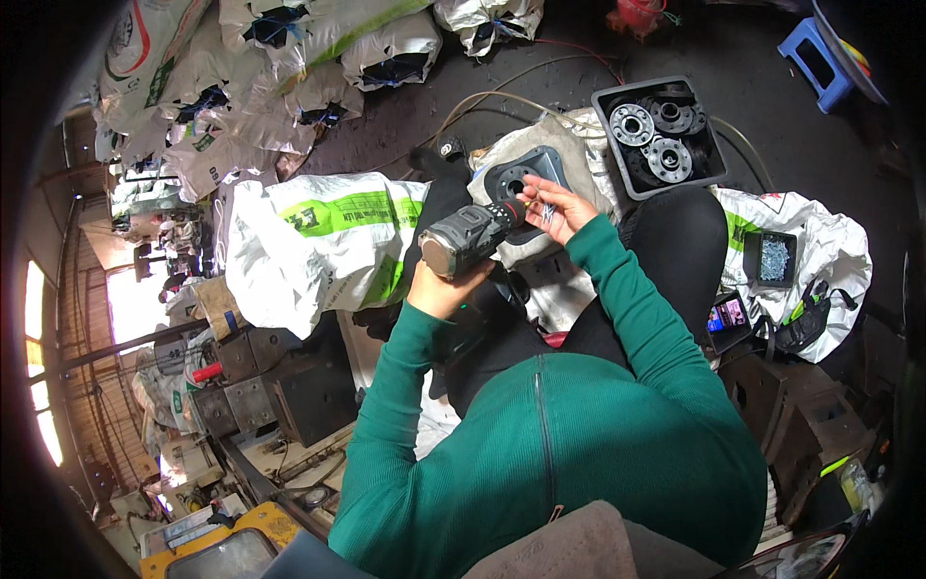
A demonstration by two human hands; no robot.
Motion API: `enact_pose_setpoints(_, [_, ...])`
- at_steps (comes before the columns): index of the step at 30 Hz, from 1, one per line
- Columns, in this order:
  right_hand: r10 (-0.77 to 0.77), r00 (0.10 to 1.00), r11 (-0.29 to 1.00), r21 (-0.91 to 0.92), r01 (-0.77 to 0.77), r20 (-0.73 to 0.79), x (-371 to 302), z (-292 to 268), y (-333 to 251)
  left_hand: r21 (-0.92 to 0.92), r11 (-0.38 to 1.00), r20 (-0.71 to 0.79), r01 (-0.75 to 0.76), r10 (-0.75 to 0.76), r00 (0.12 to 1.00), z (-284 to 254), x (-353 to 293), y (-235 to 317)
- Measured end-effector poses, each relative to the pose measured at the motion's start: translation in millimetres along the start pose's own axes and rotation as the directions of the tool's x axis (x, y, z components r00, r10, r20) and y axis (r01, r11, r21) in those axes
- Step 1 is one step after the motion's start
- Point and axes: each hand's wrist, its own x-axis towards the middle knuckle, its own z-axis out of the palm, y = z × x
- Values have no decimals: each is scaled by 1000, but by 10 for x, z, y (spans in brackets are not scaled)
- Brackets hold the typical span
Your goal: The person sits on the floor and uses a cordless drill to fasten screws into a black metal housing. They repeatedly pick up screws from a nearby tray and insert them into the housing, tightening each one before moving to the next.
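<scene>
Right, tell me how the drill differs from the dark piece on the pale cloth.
The drill is long and rounded, with a red ring near its tip; the dark piece is broad, with a round opening. The left hand holds the drill, while the dark piece lies on pale cloth. Both are mostly dark grey.

The left hand (448, 289) has a drill (471, 234) in it, left of a crate (677, 186) holding discs (667, 159). Rightward, a sack (837, 236) bears a tray (752, 255) of screws (775, 261) near its left edge. More sacks (389, 46) lie on the floor's (820, 164) far left.
</scene>
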Motion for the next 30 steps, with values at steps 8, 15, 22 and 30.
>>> enact_pose_setpoints(8, [113, 993, 978, -180, -108, 19, 39, 43, 53, 22, 999, -68, -49, 51, 996, -5, 74, -106])
enact_pose_setpoints(15, [-8, 998, 1000, 7, 8, -59, 84, 21, 78, -45, 997, -46, -61, 59, 997, -67, 79, -63])
enact_pose_setpoints(22, [47, 996, 972, 231, -30, -71, 105, 0, 152, -39, 998, -33, -39, 38, 999, -20, 66, -81])
enact_pose_setpoints(30, [28, 982, 968, 249, 19, -184, 135, 17, 198, 134, 987, -16, -93, 96, 995, 11, 146, -107])
